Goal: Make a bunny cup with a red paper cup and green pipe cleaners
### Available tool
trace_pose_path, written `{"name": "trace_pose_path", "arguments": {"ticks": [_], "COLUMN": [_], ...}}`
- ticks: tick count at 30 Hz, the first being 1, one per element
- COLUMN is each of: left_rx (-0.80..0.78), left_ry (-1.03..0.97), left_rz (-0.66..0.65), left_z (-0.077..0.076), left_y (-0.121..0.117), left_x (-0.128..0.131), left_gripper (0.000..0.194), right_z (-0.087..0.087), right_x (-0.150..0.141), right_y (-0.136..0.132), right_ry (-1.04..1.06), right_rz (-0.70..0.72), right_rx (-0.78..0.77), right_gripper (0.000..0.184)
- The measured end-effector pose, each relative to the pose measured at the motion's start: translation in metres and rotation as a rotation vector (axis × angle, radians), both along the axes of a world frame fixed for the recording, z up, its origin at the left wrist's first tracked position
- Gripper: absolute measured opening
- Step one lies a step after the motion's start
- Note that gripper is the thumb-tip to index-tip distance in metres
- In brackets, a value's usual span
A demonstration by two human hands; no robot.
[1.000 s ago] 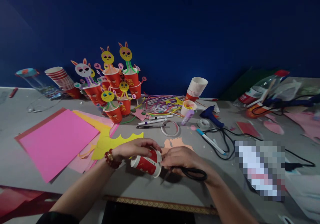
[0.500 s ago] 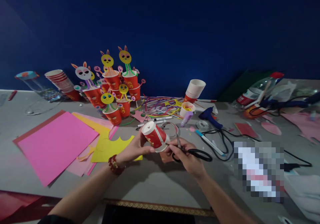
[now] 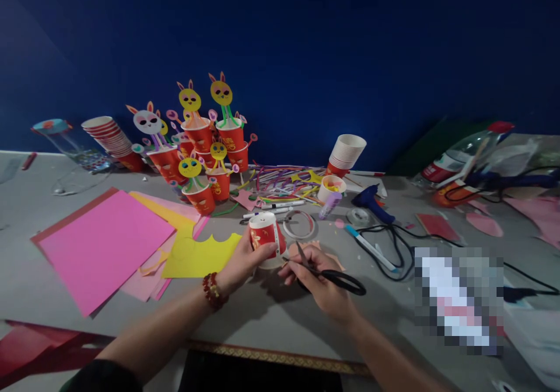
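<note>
My left hand [image 3: 242,263] is wrapped round a red paper cup [image 3: 265,235] held upside down, its white base on top, just above the grey table [image 3: 271,316]. My right hand [image 3: 317,275] grips black-handled scissors [image 3: 330,272] whose open blades point left at the cup's lower rim. A bead bracelet circles my left wrist. A peach paper cut-out [image 3: 326,255] lies half hidden behind my right hand.
Pink paper sheets [image 3: 102,243] and a yellow scalloped sheet [image 3: 199,255] lie at left. Finished bunny cups [image 3: 203,147], cup stacks [image 3: 345,153], pipe cleaners [image 3: 284,182], markers, a tape ring [image 3: 301,223], a blue glue gun [image 3: 370,199] with black cord and a bottle [image 3: 464,150] crowd the back.
The cup has gone from lying sideways near the table to being lifted and turned base-up. My right hand brought the scissors from under the cup to its right, blades now open.
</note>
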State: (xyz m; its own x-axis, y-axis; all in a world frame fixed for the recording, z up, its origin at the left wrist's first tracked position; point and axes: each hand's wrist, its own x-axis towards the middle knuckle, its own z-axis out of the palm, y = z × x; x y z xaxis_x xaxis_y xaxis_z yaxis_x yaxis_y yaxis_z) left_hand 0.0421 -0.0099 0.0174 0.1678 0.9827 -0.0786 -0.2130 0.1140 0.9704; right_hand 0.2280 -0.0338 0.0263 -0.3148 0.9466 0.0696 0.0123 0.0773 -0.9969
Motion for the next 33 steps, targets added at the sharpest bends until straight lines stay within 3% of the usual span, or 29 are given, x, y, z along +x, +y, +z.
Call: {"name": "trace_pose_path", "arguments": {"ticks": [12, 15, 19, 22, 26, 30, 33], "left_rx": [-0.215, -0.241, -0.151, -0.036, 0.101, 0.219, 0.282], "left_ry": [0.005, -0.025, 0.021, 0.123, 0.255, 0.242, 0.205], "left_rz": [-0.130, -0.111, -0.075, -0.006, 0.090, 0.138, 0.167], "left_z": [0.001, 0.003, 0.001, -0.002, -0.003, -0.006, -0.009], "left_y": [0.003, 0.001, 0.000, -0.001, -0.003, -0.006, -0.008], "left_x": [-0.007, -0.005, -0.004, -0.004, -0.004, -0.002, -0.002], "left_gripper": [0.046, 0.046, 0.044, 0.047, 0.048, 0.052, 0.058], "right_z": [0.002, 0.003, 0.001, -0.001, -0.003, -0.006, -0.007], "right_x": [0.014, 0.015, 0.015, 0.012, 0.003, -0.007, -0.009], "right_y": [0.013, 0.015, 0.012, 0.006, 0.000, -0.001, -0.001], "right_ry": [-0.397, -0.435, -0.436, -0.349, -0.119, 0.116, 0.199], "right_rz": [0.298, 0.293, 0.223, 0.155, 0.086, -0.036, -0.077], "right_rx": [0.522, 0.585, 0.576, 0.487, 0.138, -0.165, -0.260], "right_gripper": [0.014, 0.017, 0.014, 0.011, 0.019, 0.024, 0.025]}}
